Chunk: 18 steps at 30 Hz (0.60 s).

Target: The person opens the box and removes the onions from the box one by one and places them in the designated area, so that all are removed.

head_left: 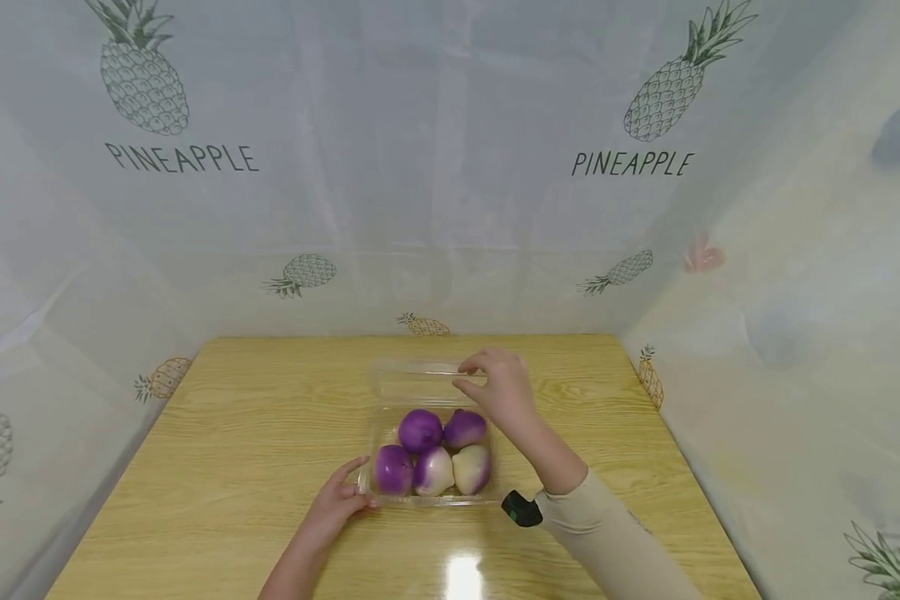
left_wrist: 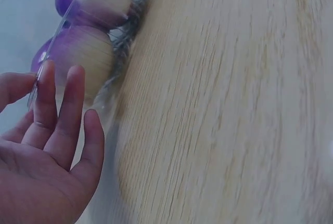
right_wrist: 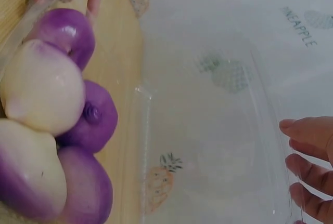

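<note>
A clear plastic clamshell box (head_left: 450, 502) sits on the table with several purple-and-white turnips (head_left: 421, 432) inside. Its hinged transparent lid (head_left: 414, 385) stands raised at the far side. My left hand (head_left: 332, 502) is at the box's left front corner; in the left wrist view, thumb and forefinger pinch the thin rim while the other fingers extend below. Over at the lid's right end, my right hand (head_left: 501, 390) holds the free edge between thumb and fingers. The right wrist view shows the lid (right_wrist: 208, 125) tilted up beside the turnips (right_wrist: 44, 86).
The wooden table (head_left: 270, 417) extends around the box on all sides. A pale curtain (head_left: 390, 167) printed with pineapples hangs behind it and along both sides. A black wrist camera (head_left: 521, 508) sits by the right sleeve (head_left: 600, 533).
</note>
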Motion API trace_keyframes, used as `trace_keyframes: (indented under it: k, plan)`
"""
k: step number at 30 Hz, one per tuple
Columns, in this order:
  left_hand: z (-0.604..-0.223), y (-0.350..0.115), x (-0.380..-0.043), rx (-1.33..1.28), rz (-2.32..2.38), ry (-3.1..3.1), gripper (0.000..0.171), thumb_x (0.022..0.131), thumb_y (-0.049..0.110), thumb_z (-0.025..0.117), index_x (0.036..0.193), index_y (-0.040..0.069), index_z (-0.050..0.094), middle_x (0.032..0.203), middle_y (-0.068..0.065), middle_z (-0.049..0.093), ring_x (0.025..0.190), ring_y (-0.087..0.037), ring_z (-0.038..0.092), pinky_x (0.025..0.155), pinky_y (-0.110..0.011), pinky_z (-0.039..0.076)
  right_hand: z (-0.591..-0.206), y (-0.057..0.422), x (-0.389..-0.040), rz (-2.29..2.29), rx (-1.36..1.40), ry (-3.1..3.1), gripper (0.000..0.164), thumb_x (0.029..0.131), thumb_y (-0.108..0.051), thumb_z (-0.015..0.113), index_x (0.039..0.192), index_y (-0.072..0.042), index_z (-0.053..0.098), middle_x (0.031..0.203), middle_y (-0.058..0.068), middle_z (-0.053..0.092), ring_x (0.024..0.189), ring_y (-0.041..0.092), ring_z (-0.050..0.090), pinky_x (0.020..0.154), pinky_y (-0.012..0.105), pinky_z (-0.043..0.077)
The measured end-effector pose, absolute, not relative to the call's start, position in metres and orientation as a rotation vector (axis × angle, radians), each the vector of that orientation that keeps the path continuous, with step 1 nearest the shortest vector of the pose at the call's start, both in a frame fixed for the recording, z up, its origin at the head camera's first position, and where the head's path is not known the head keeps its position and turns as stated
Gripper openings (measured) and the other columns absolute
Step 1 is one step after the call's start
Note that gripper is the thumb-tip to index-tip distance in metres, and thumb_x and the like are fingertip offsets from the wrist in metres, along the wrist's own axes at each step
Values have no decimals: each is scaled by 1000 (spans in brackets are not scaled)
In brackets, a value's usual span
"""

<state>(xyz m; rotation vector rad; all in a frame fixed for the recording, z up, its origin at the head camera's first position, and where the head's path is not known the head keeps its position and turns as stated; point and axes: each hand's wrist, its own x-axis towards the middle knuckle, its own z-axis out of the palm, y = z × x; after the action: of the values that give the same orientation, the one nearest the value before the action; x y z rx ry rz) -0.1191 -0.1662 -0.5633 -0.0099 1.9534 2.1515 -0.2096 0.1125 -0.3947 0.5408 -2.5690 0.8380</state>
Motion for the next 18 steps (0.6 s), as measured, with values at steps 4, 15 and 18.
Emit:
trace_keyframes:
  k: [4,15,18]
  plan:
    - [-563,-171,-119,-26,2151,1967,74,82,-14,60,148,-5,28,93,-27,67,81,-29,67,80,-35,59,-394,122,-211,829,513,-2570,15,78,-20,84,88,-12,75,89,-2,69,87,23,62,93,53,42]
    - [-564,-182,-120,-39,2158,1962,73,83,-13,60,148,-6,27,90,-22,68,80,-25,67,81,-33,59,-393,148,-218,1003,411,-2663,18,83,-20,80,95,-9,73,96,3,68,90,24,62,76,40,55]
    - [-565,-186,-119,16,2151,1977,73,84,-11,60,148,-6,26,85,-15,69,80,-23,67,80,-31,59,-396,152,-221,1127,366,-2713,20,84,-22,80,98,-9,72,99,4,66,93,24,61,79,43,55]
